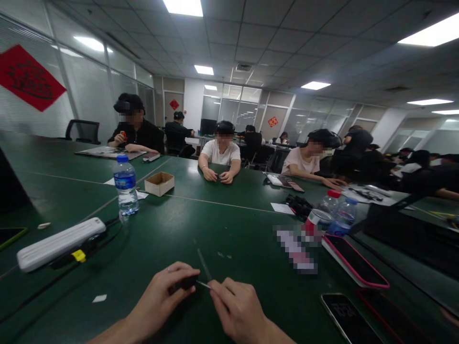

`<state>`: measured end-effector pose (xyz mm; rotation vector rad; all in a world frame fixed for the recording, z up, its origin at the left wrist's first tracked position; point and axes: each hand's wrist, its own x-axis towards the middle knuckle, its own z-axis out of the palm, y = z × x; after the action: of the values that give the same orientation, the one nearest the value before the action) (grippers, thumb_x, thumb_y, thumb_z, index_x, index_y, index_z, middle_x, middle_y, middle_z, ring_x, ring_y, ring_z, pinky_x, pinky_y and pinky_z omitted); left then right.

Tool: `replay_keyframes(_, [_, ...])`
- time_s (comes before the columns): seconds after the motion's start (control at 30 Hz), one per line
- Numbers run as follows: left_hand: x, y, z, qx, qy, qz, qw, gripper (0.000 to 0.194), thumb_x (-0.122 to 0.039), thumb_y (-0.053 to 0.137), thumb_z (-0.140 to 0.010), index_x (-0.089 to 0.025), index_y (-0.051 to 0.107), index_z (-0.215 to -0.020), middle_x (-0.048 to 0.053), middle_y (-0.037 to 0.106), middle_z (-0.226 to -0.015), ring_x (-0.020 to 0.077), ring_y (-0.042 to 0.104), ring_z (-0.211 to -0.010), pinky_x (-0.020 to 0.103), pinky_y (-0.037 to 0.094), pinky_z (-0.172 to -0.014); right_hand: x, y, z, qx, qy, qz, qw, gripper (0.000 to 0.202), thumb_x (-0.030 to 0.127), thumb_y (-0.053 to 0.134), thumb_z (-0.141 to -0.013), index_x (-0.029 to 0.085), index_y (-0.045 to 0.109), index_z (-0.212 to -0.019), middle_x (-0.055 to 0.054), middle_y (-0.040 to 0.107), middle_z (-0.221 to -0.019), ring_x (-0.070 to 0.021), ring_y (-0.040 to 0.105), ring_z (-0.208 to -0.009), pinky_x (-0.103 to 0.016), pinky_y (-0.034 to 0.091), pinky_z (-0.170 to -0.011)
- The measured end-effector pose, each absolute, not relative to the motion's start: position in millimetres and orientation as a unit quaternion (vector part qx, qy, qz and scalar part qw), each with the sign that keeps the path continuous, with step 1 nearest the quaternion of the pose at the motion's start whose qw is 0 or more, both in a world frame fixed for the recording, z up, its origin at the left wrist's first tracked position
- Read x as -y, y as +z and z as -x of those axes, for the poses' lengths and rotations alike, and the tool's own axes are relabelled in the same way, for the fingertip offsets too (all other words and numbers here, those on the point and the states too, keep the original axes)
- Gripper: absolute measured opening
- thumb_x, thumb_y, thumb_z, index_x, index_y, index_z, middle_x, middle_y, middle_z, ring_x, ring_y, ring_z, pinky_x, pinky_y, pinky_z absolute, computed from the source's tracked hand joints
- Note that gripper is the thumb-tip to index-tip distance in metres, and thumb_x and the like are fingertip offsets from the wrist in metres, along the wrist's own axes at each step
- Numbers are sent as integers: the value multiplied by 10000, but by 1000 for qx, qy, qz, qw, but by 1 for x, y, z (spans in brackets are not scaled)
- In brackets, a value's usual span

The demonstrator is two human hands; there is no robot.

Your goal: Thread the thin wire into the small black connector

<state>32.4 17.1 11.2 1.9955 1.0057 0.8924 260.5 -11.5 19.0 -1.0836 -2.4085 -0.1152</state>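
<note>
1. Left hand point(168, 290): fingers pinching a dark object point(187, 282).
2. Right hand point(238, 306): fingertips pinching a thin rod point(203, 284), between both hands.
3. Possible fault: rod slipping free, should either pinch loosen.

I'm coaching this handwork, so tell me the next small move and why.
Perhaps steady the left hand and let the right hand align the thin rod with the dark piece: the left holds that piece, the right pinches the rod, which bridges the gap.
</note>
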Motion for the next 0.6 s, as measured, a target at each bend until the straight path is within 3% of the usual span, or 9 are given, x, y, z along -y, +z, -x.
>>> replay_keyframes(0.1, [-19,9,-32,-398,350,-756,385,299,-320,579,-857,-268,654,-1142,52,654,-1061,170,606,-861,232,489,-666,9,19,-261,871,-14,437,226,266,234,361,-961,188,597,-1074,-39,613,-800,-107,563,-630,-209,403,-578])
replay_keyframes(0.33, [-21,0,-31,-433,366,-712,414,354,-371,602,-842,-273,635,-1180,50,659,-1136,207,599,-984,279,505,-777,9,19,-258,865,-12,455,212,256,239,372,-954,187,606,-1044,-34,600,-774,-103,554,-601,-202,392,-556])
replay_keyframes(0.6, [-16,7,-31,-437,347,-747,360,285,-338,590,-855,-280,667,-1124,30,690,-1092,172,649,-835,241,513,-675,11,23,-257,870,-30,450,201,250,221,389,-948,191,589,-1095,-35,609,-796,-97,555,-599,-196,390,-541])
